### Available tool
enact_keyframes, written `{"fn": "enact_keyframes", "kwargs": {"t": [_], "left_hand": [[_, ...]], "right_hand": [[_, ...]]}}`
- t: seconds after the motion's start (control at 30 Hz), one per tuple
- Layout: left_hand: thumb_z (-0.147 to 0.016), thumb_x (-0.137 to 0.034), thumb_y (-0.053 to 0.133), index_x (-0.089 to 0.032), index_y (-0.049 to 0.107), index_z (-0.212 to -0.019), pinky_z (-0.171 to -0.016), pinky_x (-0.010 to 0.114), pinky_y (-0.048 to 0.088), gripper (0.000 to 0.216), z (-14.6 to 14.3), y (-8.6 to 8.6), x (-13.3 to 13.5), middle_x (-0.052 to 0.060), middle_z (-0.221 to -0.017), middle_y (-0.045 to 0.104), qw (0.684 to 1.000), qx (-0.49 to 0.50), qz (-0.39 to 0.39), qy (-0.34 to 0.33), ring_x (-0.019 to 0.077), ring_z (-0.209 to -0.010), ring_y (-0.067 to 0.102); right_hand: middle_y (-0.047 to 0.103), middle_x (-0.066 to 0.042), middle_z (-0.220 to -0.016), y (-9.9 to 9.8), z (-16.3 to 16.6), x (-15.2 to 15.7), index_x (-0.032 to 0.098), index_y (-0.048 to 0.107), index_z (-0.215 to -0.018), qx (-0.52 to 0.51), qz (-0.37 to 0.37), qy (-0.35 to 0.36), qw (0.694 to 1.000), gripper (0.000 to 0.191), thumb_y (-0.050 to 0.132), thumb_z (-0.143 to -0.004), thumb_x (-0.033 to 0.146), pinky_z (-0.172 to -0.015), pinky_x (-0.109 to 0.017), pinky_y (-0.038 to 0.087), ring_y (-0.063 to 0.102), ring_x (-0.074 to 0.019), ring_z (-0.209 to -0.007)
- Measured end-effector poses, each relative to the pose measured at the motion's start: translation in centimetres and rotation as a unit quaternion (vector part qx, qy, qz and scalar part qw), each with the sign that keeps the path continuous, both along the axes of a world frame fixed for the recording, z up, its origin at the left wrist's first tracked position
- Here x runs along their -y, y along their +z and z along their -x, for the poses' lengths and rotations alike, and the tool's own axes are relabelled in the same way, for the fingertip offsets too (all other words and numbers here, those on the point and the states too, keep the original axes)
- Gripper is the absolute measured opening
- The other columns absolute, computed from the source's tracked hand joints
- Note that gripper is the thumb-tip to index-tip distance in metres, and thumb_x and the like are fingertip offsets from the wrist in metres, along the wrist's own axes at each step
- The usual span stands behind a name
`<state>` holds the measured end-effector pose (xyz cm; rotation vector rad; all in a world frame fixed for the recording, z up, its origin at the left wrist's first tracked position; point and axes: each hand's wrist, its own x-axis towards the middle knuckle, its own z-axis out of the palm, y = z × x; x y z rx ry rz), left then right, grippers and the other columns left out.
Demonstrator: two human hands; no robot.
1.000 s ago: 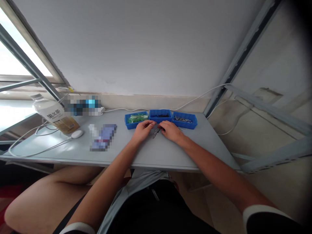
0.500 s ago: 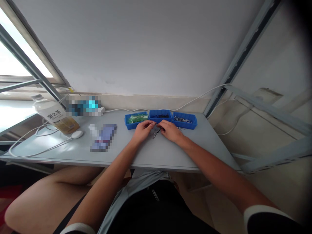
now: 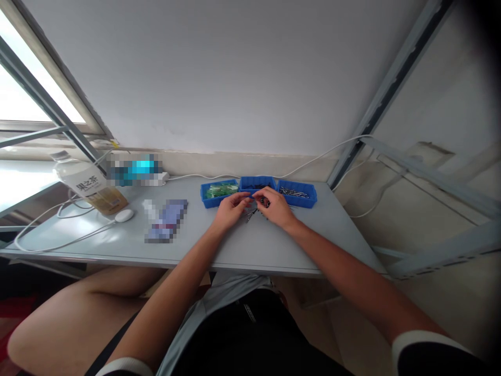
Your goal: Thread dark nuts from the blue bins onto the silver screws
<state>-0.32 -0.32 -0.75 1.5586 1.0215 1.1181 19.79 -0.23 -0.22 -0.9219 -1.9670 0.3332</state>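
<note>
Fingertips of my left hand (image 3: 231,210) and my right hand (image 3: 273,207) meet just in front of the middle blue bin (image 3: 257,181). Both hands are closed in a pinch; whatever lies between the fingertips is too small to make out. Under and beside them on the table are some thin dark and metallic pieces (image 3: 251,214), partly hidden by my right hand. Green and clear pieces fill the left blue bin (image 3: 219,202). Dark small parts lie in the middle bin, and slim silvery pieces in the right blue bin (image 3: 296,201).
A tea bottle (image 3: 92,183) stands at the left with a white cable and a round white puck (image 3: 124,215) near it. A blurred purple item (image 3: 167,220) lies left of my left arm. Metal frame posts (image 3: 352,141) border the grey table (image 3: 270,256).
My right hand has shifted slightly and its fingers are more raised and bent. My left fingers have straightened a little. Bins and other objects stay where they were.
</note>
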Motion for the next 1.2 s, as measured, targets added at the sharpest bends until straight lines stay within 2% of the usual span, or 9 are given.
{"fn": "enact_keyframes", "kwargs": {"t": [0.17, 0.33, 0.47, 0.7, 0.97, 1.1, 1.2], "left_hand": [[-0.087, -0.053, 0.072, -0.014, 0.074, -0.121, -0.083, 0.036, 0.058, 0.051, -0.26, 0.17, 0.03, 0.013, -0.111, 0.078, 0.998, 0.043, 0.012, -0.035, 0.0247, -0.098, 0.073], [-0.082, -0.048, 0.078, -0.013, 0.075, -0.113, -0.087, 0.04, 0.059, 0.047, -0.37, 0.04, 0.1, 0.013, -0.102, 0.079, 0.993, 0.083, 0.064, -0.048, 0.0244, -0.095, 0.074], [-0.081, -0.05, 0.079, -0.015, 0.077, -0.113, -0.093, 0.042, 0.059, 0.048, -0.35, 0.11, 0.27, 0.012, -0.102, 0.079, 0.993, 0.077, 0.054, -0.064, 0.0228, -0.093, 0.074], [-0.072, -0.051, 0.088, -0.014, 0.077, -0.109, -0.097, 0.046, 0.058, 0.053, -0.11, 0.07, 0.2, 0.012, -0.107, 0.08, 0.993, 0.089, 0.067, -0.028, 0.0245, -0.094, 0.075], [-0.067, -0.043, 0.093, -0.013, 0.077, -0.107, -0.101, 0.05, 0.057, 0.053, -0.17, -0.17, -0.06, 0.014, -0.107, 0.08, 0.993, 0.094, 0.065, -0.026, 0.027, -0.097, 0.076], [-0.066, -0.036, 0.093, -0.013, 0.075, -0.106, -0.099, 0.049, 0.058, 0.05, -0.2, -0.27, -0.18, 0.014, -0.103, 0.08, 0.995, 0.084, 0.052, -0.012, 0.0258, -0.095, 0.076], [-0.069, -0.035, 0.091, -0.013, 0.073, -0.108, -0.099, 0.046, 0.057, 0.047, -0.05, -0.34, -0.29, 0.014, -0.103, 0.08, 0.997, 0.068, 0.028, 0.006, 0.0251, -0.097, 0.076]], "right_hand": [[0.068, -0.007, -0.107, 0.12, 0.2, 0.46, 0.021, 0.069, -0.109, -0.004, -0.01, 0.032, 0.999, 0.023, 0.055, -0.093, 0.012, -0.081, -0.03, 0.054, 0.063, -0.0172, -0.085], [0.067, -0.009, -0.113, 0.01, 0.17, 0.44, 0.022, 0.07, -0.11, -0.011, -0.032, 0.038, 0.999, 0.025, 0.054, -0.094, 0.011, -0.091, -0.034, 0.055, 0.065, -0.0204, -0.101], [0.068, -0.009, -0.112, 0.0, 0.19, 0.45, 0.022, 0.07, -0.111, -0.001, -0.028, 0.04, 0.999, 0.025, 0.054, -0.094, 0.011, -0.093, -0.036, 0.056, 0.066, -0.0211, -0.103], [0.067, -0.009, -0.113, 0.45, 0.31, 1.0, 0.022, 0.069, -0.11, -0.023, -0.022, 0.054, 0.998, 0.023, 0.054, -0.096, 0.013, -0.093, -0.035, 0.058, 0.067, -0.0201, -0.104], [0.066, -0.009, -0.112, 0.29, 0.54, 1.09, 0.022, 0.068, -0.108, -0.086, 0.019, 0.044, 0.995, 0.015, 0.057, -0.098, 0.022, -0.084, -0.034, 0.063, 0.068, -0.0197, -0.098], [0.069, -0.009, -0.112, 0.31, 0.3, 1.0, 0.021, 0.069, -0.108, -0.04, -0.003, 0.034, 0.999, 0.016, 0.058, -0.096, 0.019, -0.087, -0.034, 0.06, 0.068, -0.0202, -0.1], [0.071, -0.008, -0.109, 0.07, 0.1, 0.79, 0.02, 0.07, -0.108, -0.007, -0.003, 0.032, 0.999, 0.018, 0.058, -0.095, 0.016, -0.086, -0.032, 0.058, 0.069, -0.0185, -0.093]]}}
